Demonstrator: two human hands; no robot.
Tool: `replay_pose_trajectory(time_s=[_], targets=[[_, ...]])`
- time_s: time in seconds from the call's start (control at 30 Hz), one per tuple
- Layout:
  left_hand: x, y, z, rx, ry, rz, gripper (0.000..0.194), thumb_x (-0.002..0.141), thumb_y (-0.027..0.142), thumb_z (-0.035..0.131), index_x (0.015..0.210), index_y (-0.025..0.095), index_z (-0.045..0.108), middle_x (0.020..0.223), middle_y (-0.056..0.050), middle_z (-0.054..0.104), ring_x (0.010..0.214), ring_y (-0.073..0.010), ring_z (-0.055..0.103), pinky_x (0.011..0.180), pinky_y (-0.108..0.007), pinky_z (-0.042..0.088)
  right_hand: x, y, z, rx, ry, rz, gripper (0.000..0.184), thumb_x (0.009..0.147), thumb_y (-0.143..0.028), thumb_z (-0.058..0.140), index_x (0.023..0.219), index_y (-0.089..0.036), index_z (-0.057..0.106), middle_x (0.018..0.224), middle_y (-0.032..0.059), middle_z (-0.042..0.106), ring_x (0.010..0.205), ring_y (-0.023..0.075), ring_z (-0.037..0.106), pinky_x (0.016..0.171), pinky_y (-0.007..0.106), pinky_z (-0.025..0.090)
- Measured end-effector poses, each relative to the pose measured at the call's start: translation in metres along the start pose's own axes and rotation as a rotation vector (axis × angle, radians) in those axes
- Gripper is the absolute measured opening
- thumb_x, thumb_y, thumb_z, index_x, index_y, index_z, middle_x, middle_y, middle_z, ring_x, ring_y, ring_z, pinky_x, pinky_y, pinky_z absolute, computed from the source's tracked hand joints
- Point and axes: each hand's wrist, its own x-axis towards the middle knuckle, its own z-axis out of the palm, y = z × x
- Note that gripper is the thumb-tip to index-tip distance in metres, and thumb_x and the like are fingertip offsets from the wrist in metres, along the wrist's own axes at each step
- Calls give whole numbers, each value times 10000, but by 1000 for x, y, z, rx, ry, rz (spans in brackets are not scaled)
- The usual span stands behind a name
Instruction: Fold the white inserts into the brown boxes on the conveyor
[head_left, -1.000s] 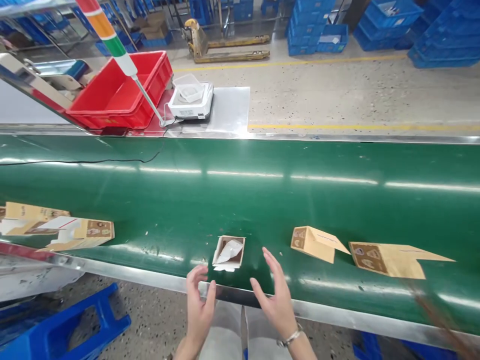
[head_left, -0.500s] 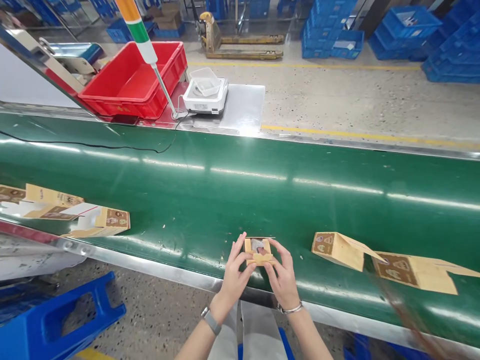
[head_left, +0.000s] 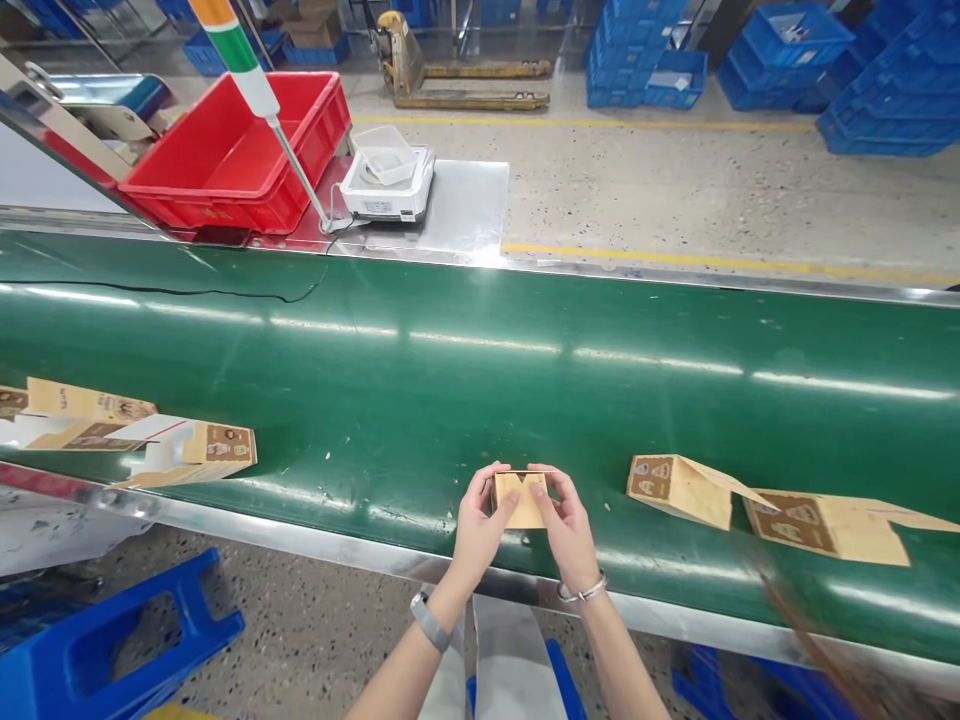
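Observation:
A small tan cardboard box (head_left: 523, 508) is held just over the near side of the green conveyor belt (head_left: 420, 400). My left hand (head_left: 484, 515) grips its left side, thumb pressed on the front panel. On the opposite side my right hand (head_left: 564, 515) holds it the same way, its thumb on the panel too. A notch shows at the panel's top edge; the inside of the box is hidden. To the right lie a tan and brown carton (head_left: 679, 490) and another carton with a long flap (head_left: 825, 525).
Several open cartons (head_left: 225, 447) lie on the belt at left. Beyond the belt stand a red bin (head_left: 225, 150) and a white scale (head_left: 386, 185) with a clear tray. A black cable (head_left: 187, 290) crosses the belt. A blue stool (head_left: 127, 640) is at lower left.
The box's front flap has been folded up, covering the opening through which contents showed before. Both thumbs have moved onto that panel. The view has shifted slightly.

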Motion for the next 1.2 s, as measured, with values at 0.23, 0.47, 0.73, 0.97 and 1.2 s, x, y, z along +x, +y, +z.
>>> replay_pose_trajectory(time_s=[0.23,0.47,0.73,0.97,1.2], targets=[[-2,-1,25,-29,66,-25,343,842,409,715,1101,204,621,1132,-82,697,1007,-204,690,886,-326,560,-1,4,-6,-37,102,-12,440,904,-567,611,1148,-201,605,1227,131,652,1005,241,647,756,339,540],[-3,-9,48,14,108,26,254,883,360,661,1075,201,615,1168,-88,682,1033,-208,689,948,-360,556,-2,14,-17,-188,178,-93,433,944,-506,538,1239,-197,609,1251,128,662,986,243,660,793,375,558],[-3,-2,25,442,-334,423,879,725,385,860,1470,268,408,1625,-172,358,1511,-339,362,1204,-559,366,-5,-12,-76,-334,-62,-359,822,855,-511,703,1548,-273,331,1532,147,493,1225,282,626,882,406,596],[16,0,22,814,-398,789,73,924,287,675,985,261,705,1215,-50,766,1307,-256,627,1176,-510,373,-4,-9,-108,-895,-190,-839,629,920,-365,694,1502,-336,457,1456,74,602,1328,313,583,1031,517,533],[-1,-15,51,807,-334,796,263,947,331,642,1207,302,665,1178,-26,781,1279,-221,646,1160,-442,365,-21,46,-123,-935,19,-852,667,982,-144,502,1562,-414,315,1397,-6,648,1369,292,549,1094,557,505]])
